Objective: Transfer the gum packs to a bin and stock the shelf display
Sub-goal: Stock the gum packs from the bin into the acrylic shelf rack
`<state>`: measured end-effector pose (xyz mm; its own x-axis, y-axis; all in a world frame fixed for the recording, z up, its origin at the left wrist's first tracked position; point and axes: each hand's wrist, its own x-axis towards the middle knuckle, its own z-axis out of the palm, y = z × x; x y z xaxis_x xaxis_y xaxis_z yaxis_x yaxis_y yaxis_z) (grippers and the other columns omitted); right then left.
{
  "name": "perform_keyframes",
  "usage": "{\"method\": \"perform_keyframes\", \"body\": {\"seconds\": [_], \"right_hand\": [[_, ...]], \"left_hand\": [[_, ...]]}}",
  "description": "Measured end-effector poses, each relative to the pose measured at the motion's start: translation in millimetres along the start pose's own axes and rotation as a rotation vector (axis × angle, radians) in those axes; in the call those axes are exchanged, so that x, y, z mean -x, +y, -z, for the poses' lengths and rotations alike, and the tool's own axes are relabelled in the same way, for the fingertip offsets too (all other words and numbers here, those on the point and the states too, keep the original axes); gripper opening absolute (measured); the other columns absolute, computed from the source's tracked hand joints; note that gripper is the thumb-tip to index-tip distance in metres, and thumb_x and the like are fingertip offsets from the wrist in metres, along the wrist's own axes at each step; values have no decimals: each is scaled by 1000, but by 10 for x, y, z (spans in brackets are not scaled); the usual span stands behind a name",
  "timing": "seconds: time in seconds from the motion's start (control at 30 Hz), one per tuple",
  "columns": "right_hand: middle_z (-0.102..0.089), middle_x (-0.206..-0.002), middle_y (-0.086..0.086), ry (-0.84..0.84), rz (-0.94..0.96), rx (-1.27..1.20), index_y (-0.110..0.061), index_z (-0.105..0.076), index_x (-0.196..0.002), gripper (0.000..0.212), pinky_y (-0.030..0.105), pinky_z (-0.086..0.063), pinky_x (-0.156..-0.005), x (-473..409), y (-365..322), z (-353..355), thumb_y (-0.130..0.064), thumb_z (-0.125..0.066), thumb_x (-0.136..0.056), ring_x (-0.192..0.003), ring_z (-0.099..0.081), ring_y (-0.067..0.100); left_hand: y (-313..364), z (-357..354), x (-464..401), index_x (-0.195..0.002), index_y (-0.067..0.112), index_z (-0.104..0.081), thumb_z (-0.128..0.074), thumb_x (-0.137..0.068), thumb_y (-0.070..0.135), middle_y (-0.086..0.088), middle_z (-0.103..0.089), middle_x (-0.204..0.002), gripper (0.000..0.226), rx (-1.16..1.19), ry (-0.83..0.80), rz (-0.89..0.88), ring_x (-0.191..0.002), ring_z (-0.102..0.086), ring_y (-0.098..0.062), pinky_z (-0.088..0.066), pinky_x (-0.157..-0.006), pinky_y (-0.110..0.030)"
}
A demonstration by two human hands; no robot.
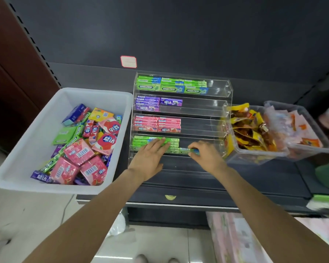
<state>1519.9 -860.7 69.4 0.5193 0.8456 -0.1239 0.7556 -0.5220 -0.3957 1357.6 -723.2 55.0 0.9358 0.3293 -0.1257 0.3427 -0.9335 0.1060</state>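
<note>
both hands are at the lowest tier of the clear acrylic display [228,86], which stands on the dark shelf [254,179] just right of the white bin [23,168]. the left hand [150,156] lies flat and spread, fingers resting on top of the green gum packs [141,140] stacked at the left end of that tier. the right hand [205,154] is curled, fingertips pinching a single green pack [184,150] by its right end at the tier's front edge.

the relation that matters: this pack lies with its long axis left to right, in line with the tier and with the packs already stocked. its left end appears to meet the stack under the left hand, though the fingers hide the joint. to its right the tier is bare, as are the right-hand parts of the tiers above. so the likely step is seating the pack flush against its neighbours, the right hand sliding it leftward along its own length while the left hand steadies the row.

the remaining stock, a loose heap of gum packs [80,149] in pink, purple, green and yellow, sits in the bin to the left, nearer the left hand.
</note>
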Motion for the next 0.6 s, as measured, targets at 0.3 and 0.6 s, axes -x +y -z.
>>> {"method": "perform_keyframes", "body": {"seconds": [0.3, 0.6], "right_hand": [[-55, -128, 3, -18, 62, 48, -17, -53, -128, 35, 33, -43, -97, 34, -18, -2, -20, -56, -93, -119, -50, 19], [-52, -132, 3, 130, 82, -11, -15, -52, -131, 36, 32, -40, -100, 128, -258, 71, -19, -52, -95, -125, -45, 19]], "left_hand": [[103, -14, -1, -150, 23, -4, -51, -93, 31, 1, -1, -158, 74, -17, 1, 63, -146, -2, -20, -9, -117, -37], [183, 212, 198, -141, 19, -37, -51, -93, 21, -4, -43, -141, 50, 294, 247, 218, -130, -38, -23, -37, -106, -35]]}}
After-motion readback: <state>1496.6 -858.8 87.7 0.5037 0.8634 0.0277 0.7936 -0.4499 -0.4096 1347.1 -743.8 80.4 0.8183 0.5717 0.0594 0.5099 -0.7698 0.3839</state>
